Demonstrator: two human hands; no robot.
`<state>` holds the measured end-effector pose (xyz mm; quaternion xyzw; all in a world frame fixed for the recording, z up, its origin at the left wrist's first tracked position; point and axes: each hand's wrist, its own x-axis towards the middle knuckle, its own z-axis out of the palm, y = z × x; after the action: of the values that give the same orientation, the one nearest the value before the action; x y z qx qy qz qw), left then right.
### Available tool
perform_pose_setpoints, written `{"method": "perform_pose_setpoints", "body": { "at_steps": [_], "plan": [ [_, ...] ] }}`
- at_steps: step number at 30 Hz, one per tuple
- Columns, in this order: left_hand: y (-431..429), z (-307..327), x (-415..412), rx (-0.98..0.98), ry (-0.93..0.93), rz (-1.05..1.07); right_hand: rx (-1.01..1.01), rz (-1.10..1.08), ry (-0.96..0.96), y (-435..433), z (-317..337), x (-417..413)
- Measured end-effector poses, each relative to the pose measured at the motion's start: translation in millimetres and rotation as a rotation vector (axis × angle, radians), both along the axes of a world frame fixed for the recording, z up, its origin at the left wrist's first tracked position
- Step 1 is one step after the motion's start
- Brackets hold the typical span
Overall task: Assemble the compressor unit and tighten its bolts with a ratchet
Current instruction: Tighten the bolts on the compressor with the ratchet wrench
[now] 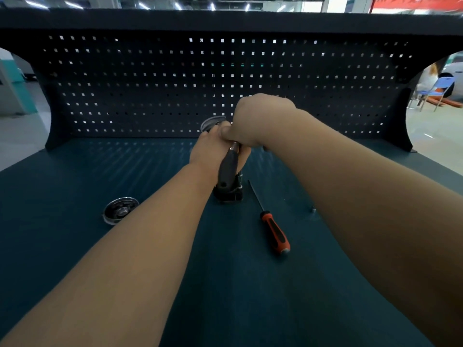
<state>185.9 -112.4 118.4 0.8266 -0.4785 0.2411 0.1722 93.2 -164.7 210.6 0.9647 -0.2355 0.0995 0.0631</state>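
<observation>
Ratchet (228, 169) in R hand (258, 118), L hand (213, 149) beside

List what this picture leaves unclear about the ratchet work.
Head view:
1. Ratchet head and bolt: covered by the right hand gripping it.
2. Left hand: fingers behind the ratchet handle, so its hold is unclear.
3. Compressor: mostly hidden under handle and hands.
4. Small metal part beside the right forearm: too small to identify.

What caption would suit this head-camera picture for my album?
Left hand and right hand grip a black-handled ratchet above the compressor unit on a blue workbench, orange screwdriver alongside.
</observation>
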Motion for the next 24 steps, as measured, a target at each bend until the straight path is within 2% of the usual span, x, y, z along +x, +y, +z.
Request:
{"method": "perform_pose_setpoints", "body": {
  "at_steps": [5, 11, 14, 17, 24],
  "plan": [
    [1, 4, 2, 0.014, 0.088, -0.034, 0.049, 0.114, 0.055, -5, 7, -4],
    [-1, 4, 2, 0.01, 0.06, -0.047, -0.099, 0.233, 0.257, -7, 21, -15],
    [1, 1, 6, -0.012, 0.041, -0.051, -0.158, 0.201, 0.217, -3, 19, -12],
    [-2, -1, 5, 0.013, -0.015, -0.024, -0.072, 0.055, 0.294, 3, 23, -11],
    [-8, -3, 4, -0.04, 0.065, 0.014, -0.055, 0.022, 0.24, 12, 15, -7]
  ]
}}
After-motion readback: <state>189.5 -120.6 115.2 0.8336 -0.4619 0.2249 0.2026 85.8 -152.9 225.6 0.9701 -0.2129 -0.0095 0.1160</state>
